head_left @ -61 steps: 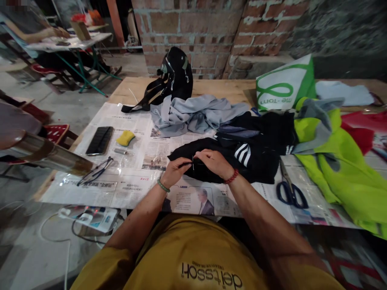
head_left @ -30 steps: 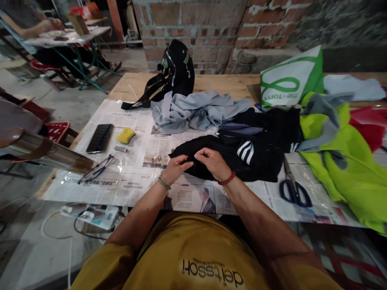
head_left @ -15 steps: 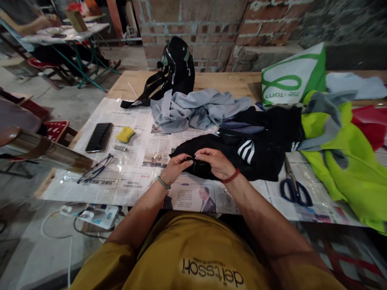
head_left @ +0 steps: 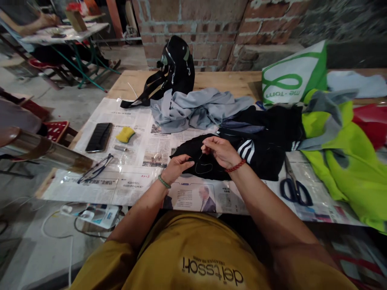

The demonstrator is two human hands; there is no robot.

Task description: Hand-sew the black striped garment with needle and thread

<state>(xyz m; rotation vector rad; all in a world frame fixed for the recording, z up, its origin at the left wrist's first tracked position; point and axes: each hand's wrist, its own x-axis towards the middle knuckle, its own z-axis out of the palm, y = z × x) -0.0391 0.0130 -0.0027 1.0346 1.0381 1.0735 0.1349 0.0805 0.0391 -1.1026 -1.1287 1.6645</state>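
Left hand point(head_left: 175, 170): thumb and forefinger pinched on the black garment point(head_left: 261, 159), which lies spread across the middle of the table. Right hand point(head_left: 220, 151): thumb and forefinger together, slightly farther out; item between the tips too small to identify. Pale thread point(head_left: 197, 166) loops over the garment beneath them. Containers: green-and-white bag point(head_left: 293, 76) at far right, black bag point(head_left: 178, 66) at far centre, both upright, contents hidden. Pose: forearms reach in from the near side, converging; right wrist angled left, fingers curled.
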